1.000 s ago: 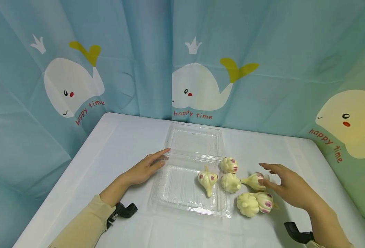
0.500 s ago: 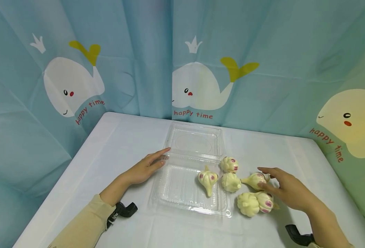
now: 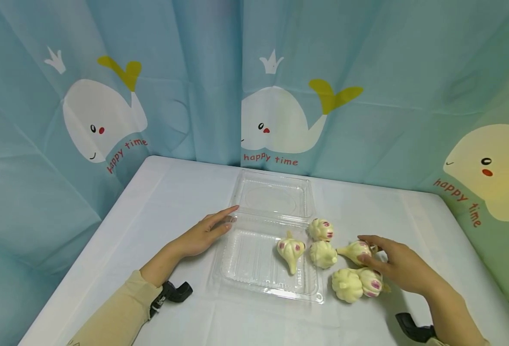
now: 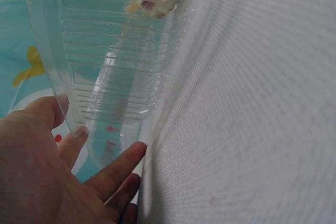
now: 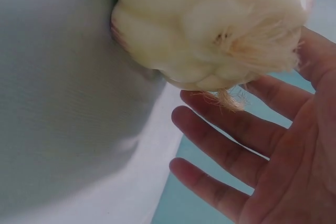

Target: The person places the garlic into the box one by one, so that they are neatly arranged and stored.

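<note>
A clear plastic clamshell box [image 3: 260, 287] lies on the white table with its lid [image 3: 273, 194] folded back. One garlic bulb [image 3: 291, 251] rests inside it. My left hand [image 3: 200, 236] rests at the box's left side, fingers extended, with the thumb and index finger right at the rim in the left wrist view. My right hand [image 3: 403, 264] pinches another garlic bulb [image 3: 356, 251] between thumb and index finger, right of the box. Its other fingers are spread in the right wrist view, where a nearer garlic bulb [image 5: 199, 30] hides the thumb tip.
Two garlic bulbs [image 3: 323, 254] lie against the box's right edge. Another pair of bulbs [image 3: 347, 285] sits in front of my right hand. A blue curtain [image 3: 367, 139] with whale prints hangs behind the table [image 3: 181, 192].
My right hand has lowered slightly and moved in around the garlic bulb, its thumb and index finger closing on it. The left hand and the box have stayed put.
</note>
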`<state>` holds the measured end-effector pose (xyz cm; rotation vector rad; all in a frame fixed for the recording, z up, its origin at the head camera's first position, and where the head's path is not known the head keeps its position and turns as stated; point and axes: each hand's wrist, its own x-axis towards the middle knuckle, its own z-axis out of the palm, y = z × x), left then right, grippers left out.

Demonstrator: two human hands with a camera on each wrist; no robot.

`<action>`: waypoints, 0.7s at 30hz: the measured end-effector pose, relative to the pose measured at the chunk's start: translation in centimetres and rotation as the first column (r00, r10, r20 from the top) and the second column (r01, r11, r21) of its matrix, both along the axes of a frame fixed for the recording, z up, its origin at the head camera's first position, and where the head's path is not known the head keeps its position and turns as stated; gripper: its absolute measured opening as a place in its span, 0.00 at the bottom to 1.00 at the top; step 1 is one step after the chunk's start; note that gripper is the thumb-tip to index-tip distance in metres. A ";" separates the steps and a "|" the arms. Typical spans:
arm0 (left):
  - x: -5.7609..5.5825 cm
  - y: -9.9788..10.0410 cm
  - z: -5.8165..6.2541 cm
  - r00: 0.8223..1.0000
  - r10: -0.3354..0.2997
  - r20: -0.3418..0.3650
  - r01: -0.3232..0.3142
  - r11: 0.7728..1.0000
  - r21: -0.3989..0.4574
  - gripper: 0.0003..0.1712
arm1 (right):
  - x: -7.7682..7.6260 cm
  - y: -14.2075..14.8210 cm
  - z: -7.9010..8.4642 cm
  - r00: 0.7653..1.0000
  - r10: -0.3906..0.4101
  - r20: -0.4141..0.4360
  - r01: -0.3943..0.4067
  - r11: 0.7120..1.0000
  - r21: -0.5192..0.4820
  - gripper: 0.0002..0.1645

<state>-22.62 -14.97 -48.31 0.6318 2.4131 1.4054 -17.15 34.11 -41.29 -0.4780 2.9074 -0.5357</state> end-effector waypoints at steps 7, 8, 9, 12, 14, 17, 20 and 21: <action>0.0 0.0 0.0 1.000 0.003 0.011 -0.003 1.000 0.007 0.31 | 0.0 0.0 -0.1 1.000 0.001 -0.018 -0.001 1.000 0.006 0.33; 0.0 0.0 0.0 1.000 0.002 0.015 -0.002 1.000 0.009 0.31 | 0.0 -0.1 -0.1 1.000 0.001 -0.021 -0.001 1.000 0.007 0.33; 0.1 0.0 0.1 1.000 0.003 0.020 -0.003 1.000 0.009 0.31 | 0.0 -0.1 -0.1 1.000 0.001 -0.025 0.000 1.000 0.006 0.33; 0.1 0.0 0.0 1.000 0.003 0.021 -0.003 1.000 0.008 0.31 | 0.0 -0.1 -0.1 1.000 -0.002 -0.029 0.001 1.000 -0.008 0.33; 0.0 0.0 -0.1 1.000 0.003 0.015 -0.003 1.000 0.006 0.32 | 0.0 -0.1 -0.1 0.999 -0.003 -0.034 0.002 1.000 -0.024 0.32; 0.0 0.0 -0.2 1.000 0.002 0.007 -0.002 1.000 0.004 0.32 | 0.0 -0.1 0.1 0.999 -0.005 -0.037 0.003 0.998 -0.056 0.32; -0.1 0.0 -0.2 1.000 0.001 0.004 -0.001 1.000 0.007 0.32 | 0.0 -0.2 0.4 0.998 -0.006 -0.055 0.002 0.997 -0.079 0.31; 0.0 0.0 -0.2 1.000 0.001 0.005 -0.001 1.000 0.008 0.32 | 0.0 -0.2 0.5 0.998 -0.006 -0.065 0.001 0.997 -0.079 0.31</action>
